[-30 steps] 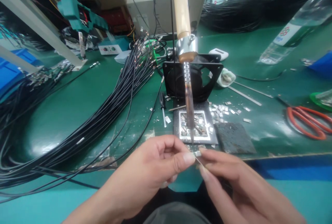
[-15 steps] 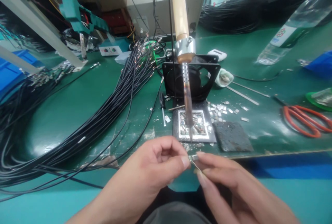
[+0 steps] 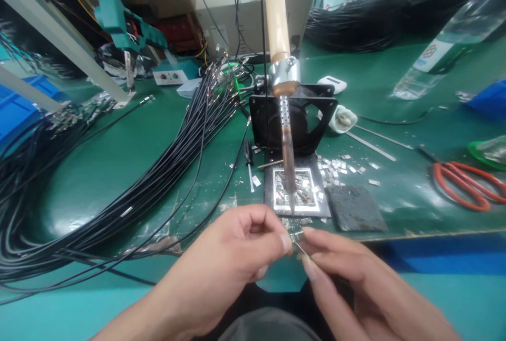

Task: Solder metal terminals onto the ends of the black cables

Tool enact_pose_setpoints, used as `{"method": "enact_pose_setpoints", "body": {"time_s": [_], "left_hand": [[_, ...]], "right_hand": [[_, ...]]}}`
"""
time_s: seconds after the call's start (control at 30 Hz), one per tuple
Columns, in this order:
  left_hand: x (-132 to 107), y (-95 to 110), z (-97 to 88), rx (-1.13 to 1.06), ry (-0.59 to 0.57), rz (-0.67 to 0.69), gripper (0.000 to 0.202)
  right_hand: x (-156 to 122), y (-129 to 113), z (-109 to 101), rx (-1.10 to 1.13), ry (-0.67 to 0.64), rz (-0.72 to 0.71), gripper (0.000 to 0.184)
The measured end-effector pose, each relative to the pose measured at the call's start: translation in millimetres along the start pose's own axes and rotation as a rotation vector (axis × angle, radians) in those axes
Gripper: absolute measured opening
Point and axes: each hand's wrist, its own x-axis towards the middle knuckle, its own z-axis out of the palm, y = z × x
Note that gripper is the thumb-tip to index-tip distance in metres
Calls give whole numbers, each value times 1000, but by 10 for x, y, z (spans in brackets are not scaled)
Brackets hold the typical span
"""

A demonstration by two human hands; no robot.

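Note:
Low in the middle of the view, my left hand is pinched, thumb against forefinger, on a small silvery metal part mostly hidden by the fingertips. Facing it, my right hand grips a thin silvery wire between thumb and finger, its end close to the left fingertips. A small metal plate shows at the right forefinger's tip. Just beyond both hands, a wooden-handled soldering iron hangs tip down over a white-rimmed tray of small metal pieces.
A black fan frame stands behind the iron. Black cables sweep across the left. A screwdriver, loose metal plates and a dark slab lie near the tray. Orange-handled scissors and a plastic bottle are at right.
The small metal plate between the hands has tilted slightly, and the fingertips have shifted a little to the right. The bench scene has moved slightly in view; both hands keep their grip.

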Motion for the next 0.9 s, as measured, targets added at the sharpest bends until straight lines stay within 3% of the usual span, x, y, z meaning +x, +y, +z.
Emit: {"method": "enact_pose_setpoints", "body": {"time_s": [0.2,0.37,0.5,0.6,0.77,0.9], "left_hand": [[47,32,-1,-23,7,-18,15],[71,47,-3,-14,14,-34,19],[97,64,-7,-13,8,-41,22],[108,71,-11,-15,3,-38,17],[110,102,-7,8,3,-7,16],[128,134,7,5,2,0,17]], "right_hand": [[73,23,2,-11,19,-9,12],[181,-81,52,43,132,180,36],[264,-94,80,83,175,244,40],[246,-30,54,45,151,201,38],[175,52,-5,-49,25,-59,16],[199,-46,23,-48,124,58,7]]}}
